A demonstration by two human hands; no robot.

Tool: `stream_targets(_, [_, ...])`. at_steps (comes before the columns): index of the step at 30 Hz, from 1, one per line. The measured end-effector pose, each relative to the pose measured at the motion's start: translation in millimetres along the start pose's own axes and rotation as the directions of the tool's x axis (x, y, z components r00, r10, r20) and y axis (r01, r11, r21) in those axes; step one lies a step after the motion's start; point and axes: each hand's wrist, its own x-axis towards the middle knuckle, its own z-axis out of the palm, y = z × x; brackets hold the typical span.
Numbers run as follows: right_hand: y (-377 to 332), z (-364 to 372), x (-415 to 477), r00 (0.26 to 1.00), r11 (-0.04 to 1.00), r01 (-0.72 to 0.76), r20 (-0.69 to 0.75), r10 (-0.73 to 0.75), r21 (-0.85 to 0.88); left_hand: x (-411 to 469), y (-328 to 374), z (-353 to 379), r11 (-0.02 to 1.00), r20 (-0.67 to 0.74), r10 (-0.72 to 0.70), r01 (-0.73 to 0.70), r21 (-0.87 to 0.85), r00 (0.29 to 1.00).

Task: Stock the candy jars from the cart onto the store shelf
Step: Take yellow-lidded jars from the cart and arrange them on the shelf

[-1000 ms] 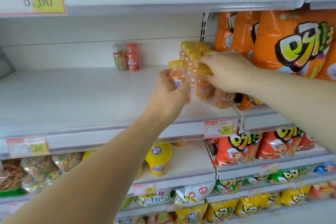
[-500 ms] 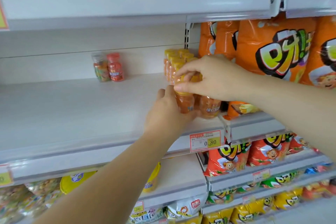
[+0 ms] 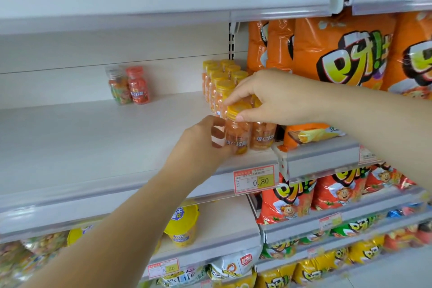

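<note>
Candy jar (image 3: 238, 134) of orange sweets on shelf (image 3: 93, 145), left grip (image 3: 198, 144) curled round it, right grip (image 3: 275, 98) pinching yellow lid (image 3: 237, 110)

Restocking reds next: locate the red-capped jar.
Head view, left of centre: the red-capped jar stands far back on the shelf, beside a clear-capped jar.

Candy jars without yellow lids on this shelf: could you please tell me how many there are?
2: a red-lidded jar and a clear-lidded jar just left of it, both at the back of the shelf; others may be hidden.
</note>
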Motion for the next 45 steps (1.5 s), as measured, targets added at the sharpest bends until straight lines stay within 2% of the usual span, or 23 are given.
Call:
stream_targets(8, [0.7,5.0,-5.3,1.0,0.999,0.007,-0.026,-0.006,0.054,0.0,3.4,4.6,0.999,-0.062,-0.024,0.027,0.043,0.998])
stream_targets(10, [0.7,7.8,-11.7,0.996,0.997,0.009,-0.084,-0.003,0.075,-3.4,2.8,2.9,0.999,-0.072,-0.011,0.014,0.045,0.997])
stream_targets(12, [-2.0,11.5,-20.2,0.979,0.995,0.029,-0.204,-0.008,0.097,-10.4,2.6,0.3,0.999,-0.11,0.033,-0.029,0.041,0.993])
stream_targets(15, [-17.7,24.1,-36.8,0.915,0.991,0.105,-0.399,-0.062,0.088,-32.9,2.1,-6.6,0.991,-0.221,0.131,-0.127,0.034,0.966])
stream_targets(17, [-35.0,41.4,-50.3,0.893,0.981,0.168,-0.437,-0.112,0.092,-57.8,-1.3,-13.3,0.984,-0.286,0.172,-0.176,0.012,0.943])
stream_targets(19, [-55.8,65.3,-65.1,0.896,0.959,0.221,-0.425,-0.13,0.174,-89.5,-11.4,-19.9,0.982,-0.305,0.168,-0.185,-0.028,0.938])
stream_targets(23, [-103.1,133.1,-91.7,0.955,0.879,0.229,-0.269,-0.121,0.418,-164.0,-60.9,-22.8,0.998,-0.186,0.055,-0.062,-0.033,0.981])
stream_targets(26, [-145.9,200.1,-105.0,0.991,0.824,0.133,-0.101,-0.092,0.551,-217.7,-123.0,-23.6,0.989,-0.056,-0.142,0.14,-0.041,0.988])
stream_targets(28, [-175.9,249.1,-110.5,0.998,0.78,0.04,0.019,-0.066,0.624,-253.8,-168.1,-26.0,0.947,0.032,-0.313,0.315,-0.063,0.949])
stream_targets(31, [-218.2,323.2,-115.7,0.973,0.772,-0.081,0.218,-0.076,0.631,-309.6,-235.8,-31.7,0.868,0.064,-0.491,0.495,-0.044,0.868])
stream_targets(35, [-260.1,410.8,-125.5,0.866,0.793,-0.301,0.5,-0.006,0.53,-371.4,-314.2,-38.4,0.768,0.081,-0.641,0.638,0.057,0.764])
stream_targets(38, [-287.9,453.8,-131.9,0.753,0.765,-0.46,0.654,0.068,0.45,-401.0,-354.0,-39.9,0.718,0.11,-0.695,0.677,0.161,0.711])
stream_targets(43, [-328.2,512.4,-131.1,0.617,0.663,-0.659,0.759,0.208,0.354,-430.1,-397.6,-40.9,0.707,0.18,-0.685,0.586,0.396,0.706])
stream_targets(45, [-340.9,531.4,-127.0,0.559,0.563,-0.758,0.774,0.298,0.331,-440.1,-410.9,-42.3,0.707,0.201,-0.671,0.534,0.464,0.713])
